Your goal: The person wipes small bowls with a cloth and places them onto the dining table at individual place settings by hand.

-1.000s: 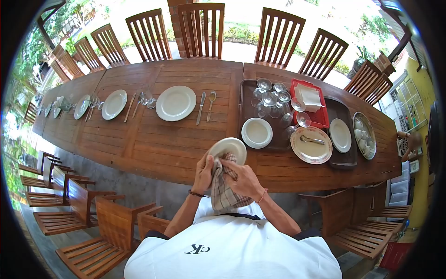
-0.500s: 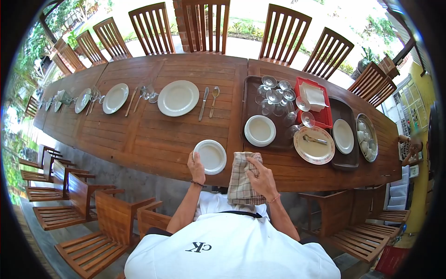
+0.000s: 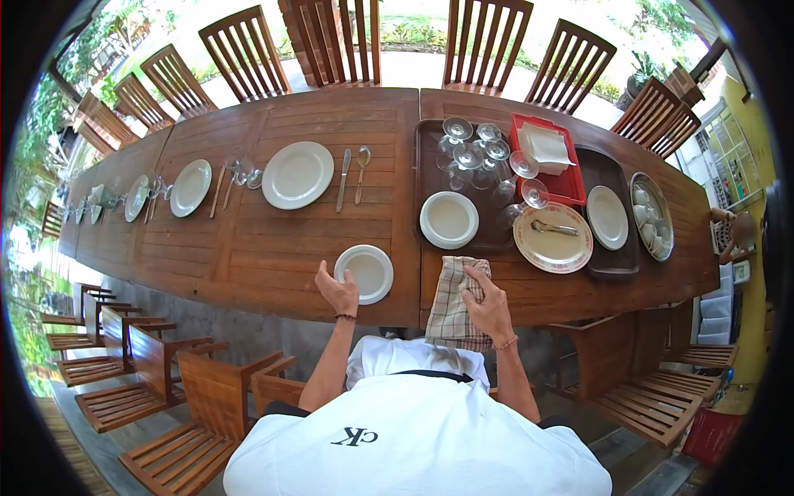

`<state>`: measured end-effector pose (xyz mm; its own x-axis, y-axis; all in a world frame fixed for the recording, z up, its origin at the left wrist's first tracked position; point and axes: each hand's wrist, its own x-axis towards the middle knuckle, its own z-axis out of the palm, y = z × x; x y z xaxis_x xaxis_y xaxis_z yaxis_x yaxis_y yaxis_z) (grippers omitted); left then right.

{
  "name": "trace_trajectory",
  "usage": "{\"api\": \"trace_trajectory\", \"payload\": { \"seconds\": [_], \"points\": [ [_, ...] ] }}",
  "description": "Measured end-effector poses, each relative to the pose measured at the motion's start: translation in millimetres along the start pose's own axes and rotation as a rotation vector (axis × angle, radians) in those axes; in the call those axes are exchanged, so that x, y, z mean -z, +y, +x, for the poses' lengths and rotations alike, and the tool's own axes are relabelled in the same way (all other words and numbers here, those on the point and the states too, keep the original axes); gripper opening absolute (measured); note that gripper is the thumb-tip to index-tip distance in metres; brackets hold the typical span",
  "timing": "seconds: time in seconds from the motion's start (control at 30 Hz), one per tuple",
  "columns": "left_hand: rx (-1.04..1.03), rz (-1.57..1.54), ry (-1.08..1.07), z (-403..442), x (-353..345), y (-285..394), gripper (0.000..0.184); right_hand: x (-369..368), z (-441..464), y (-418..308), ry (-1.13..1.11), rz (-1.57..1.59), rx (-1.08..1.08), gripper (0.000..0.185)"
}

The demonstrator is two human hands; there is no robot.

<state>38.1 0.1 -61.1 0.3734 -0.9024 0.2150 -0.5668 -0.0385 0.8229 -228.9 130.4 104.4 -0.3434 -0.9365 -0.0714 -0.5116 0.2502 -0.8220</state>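
Note:
A small round white plate (image 3: 370, 273) lies on the wooden table close to its near edge. Beside its left rim is my left hand (image 3: 337, 291), fingers spread, with the thumb against or just over the rim; I cannot tell whether it touches. My right hand (image 3: 490, 310) has hold of a checked brown and white cloth (image 3: 453, 302) at the table edge, right of the plate. A stack of similar small white plates (image 3: 449, 220) stands farther back on the brown tray (image 3: 428, 157).
Upturned stemmed glasses (image 3: 467, 155) crowd the tray beside a red basket (image 3: 585, 194) of napkins. An oval platter (image 3: 538, 256) holds cutlery. A large plate (image 3: 298, 175), knife (image 3: 343, 180) and spoon (image 3: 361, 175) form a setting. Cups (image 3: 649, 227) fill a steel tray. Chairs (image 3: 488, 45) surround the table.
My left hand has let go of the small plate and its fingers have spread beside it, the plate now resting on the table. The cloth stays in my right hand. The view has shifted slightly.

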Motion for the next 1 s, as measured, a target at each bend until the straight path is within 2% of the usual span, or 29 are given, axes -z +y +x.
{"api": "trace_trajectory", "payload": {
  "seconds": [0.03, 0.13, 0.17, 0.23, 0.27, 0.3, 0.37, 0.43, 0.53, 0.57, 0.63, 0.8, 0.87, 1.0],
  "points": [
    [-0.155, 0.17, 0.072, 0, 0, 6, 0.05, 4, 2, 2, 0.003, 0.006, -0.002, 0.045],
    [-0.269, 0.119, -0.015, 5, -10, 32, 0.046, 20, 5, 12, -0.012, 0.039, -0.047, 0.045],
    [-0.272, 0.121, -0.017, 5, -16, 43, 0.046, 25, 7, 17, -0.017, 0.021, -0.035, 0.046],
    [-0.246, -0.04, -0.208, 6, -37, 74, 0.036, 36, 13, 26, -0.016, 0.008, -0.018, 0.046],
    [-0.244, -0.118, -0.229, 6, -52, 86, 0.029, 42, 15, 30, -0.029, 0.009, -0.029, 0.046],
    [-0.247, -0.117, -0.228, 5, -64, 99, 0.029, 48, 16, 35, -0.044, 0.009, -0.041, 0.047],
    [-0.129, -0.132, -0.367, 8, -86, 127, 0.026, 57, 21, 44, -0.038, 0.012, -0.011, 0.047],
    [-0.136, -0.095, -0.38, 11, -111, 142, 0.03, 64, 26, 53, -0.037, 0.014, 0.017, 0.047],
    [-0.173, 0.271, -0.426, 11, -140, 154, 0.05, 74, 31, 65, -0.028, 0.029, 0.093, 0.045],
    [-0.17, 0.273, -0.418, 10, -146, 155, 0.05, 77, 33, 70, -0.033, 0.03, 0.101, 0.045],
    [-0.178, 0.506, -0.506, 9, -153, 161, 0.052, 81, 38, 80, -0.062, 0.057, 0.129, 0.045],
    [-0.147, 0.597, -0.489, 7, -158, 165, 0.038, 87, 48, 99, -0.162, 0.102, 0.112, 0.047],
    [-0.26, 0.578, -0.38, 1, -158, 164, 0.03, 89, 53, 99, -0.186, 0.097, 0.134, 0.047],
    [-0.325, 0.534, -0.319, -2, -158, 168, 0.025, 90, 58, 101, -0.211, 0.086, 0.182, 0.048]
  ]
}}
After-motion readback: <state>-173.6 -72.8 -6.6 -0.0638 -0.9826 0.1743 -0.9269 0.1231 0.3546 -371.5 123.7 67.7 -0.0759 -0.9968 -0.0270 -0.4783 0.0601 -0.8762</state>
